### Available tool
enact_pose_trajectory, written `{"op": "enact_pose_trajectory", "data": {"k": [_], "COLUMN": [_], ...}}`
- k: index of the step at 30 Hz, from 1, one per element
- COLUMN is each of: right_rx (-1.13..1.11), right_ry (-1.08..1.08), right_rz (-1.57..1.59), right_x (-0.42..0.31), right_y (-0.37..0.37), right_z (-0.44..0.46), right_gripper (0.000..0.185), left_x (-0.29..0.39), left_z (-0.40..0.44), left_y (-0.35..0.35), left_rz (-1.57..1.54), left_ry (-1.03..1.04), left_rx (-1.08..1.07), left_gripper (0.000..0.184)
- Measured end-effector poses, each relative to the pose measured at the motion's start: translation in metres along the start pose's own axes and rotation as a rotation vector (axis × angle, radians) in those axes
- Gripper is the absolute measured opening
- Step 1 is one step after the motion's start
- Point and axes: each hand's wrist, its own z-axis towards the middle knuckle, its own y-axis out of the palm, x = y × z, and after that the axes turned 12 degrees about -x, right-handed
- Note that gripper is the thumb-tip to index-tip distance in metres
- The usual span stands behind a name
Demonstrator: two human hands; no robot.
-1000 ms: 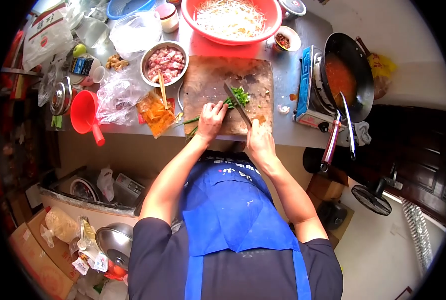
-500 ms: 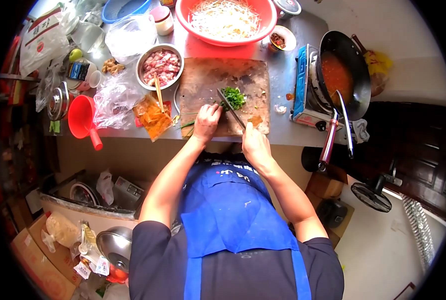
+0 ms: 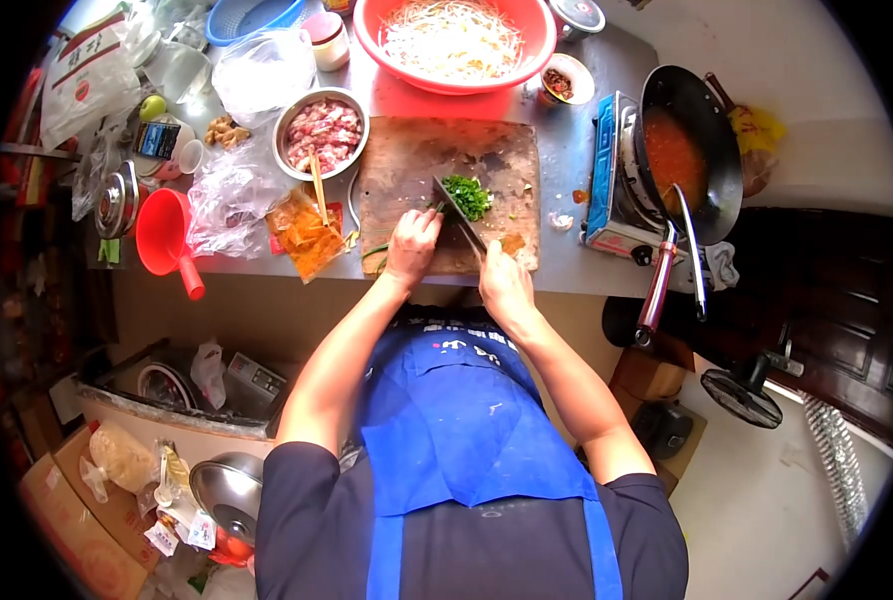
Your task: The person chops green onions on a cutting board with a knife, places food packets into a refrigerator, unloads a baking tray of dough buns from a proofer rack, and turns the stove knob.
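Note:
On the wooden cutting board (image 3: 392, 160), my left hand (image 3: 413, 245) has its fingers closed over green stalks just left of the blade. My right hand (image 3: 506, 284) is wrapped round the handle of a dark knife (image 3: 460, 220), whose blade slants up and to the left. Chopped greens (image 3: 470, 197) lie in a pile against the right side of the blade. The part of the stalks under my left fingers is mostly hidden.
Behind the board is a red basin (image 3: 369, 52) of sprouts. A bowl of raw meat (image 3: 324, 134) with chopsticks stands left, beside plastic bags and a red ladle (image 3: 163, 230). At right, a wok (image 3: 722, 200) of red sauce sits on a blue stove (image 3: 603, 165).
The greens pile has grown and the stalks sticking out left of my left hand have shortened. The knife and both hands have shifted slightly left in view.

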Motion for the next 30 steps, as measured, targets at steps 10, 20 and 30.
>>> {"op": "enact_pose_trajectory", "data": {"k": [10, 20, 30], "right_rx": [0.041, 0.069, 0.052], "right_ry": [-0.097, -0.119, -0.091], "right_rz": [0.026, 0.081, 0.044], "right_x": [0.002, -0.006, -0.004], "right_y": [-0.013, -0.014, -0.009], "right_z": [-0.011, -0.007, 0.015], "right_gripper": [0.015, 0.015, 0.017], "left_x": [-0.001, 0.005, 0.012], "left_z": [-0.002, -0.007, -0.009], "left_y": [0.003, -0.004, -0.009], "left_rz": [-0.035, -0.053, 0.029], "left_ry": [-0.02, -0.055, -0.068], "left_rx": [0.024, 0.015, -0.016], "left_gripper": [0.028, 0.037, 0.033]}}
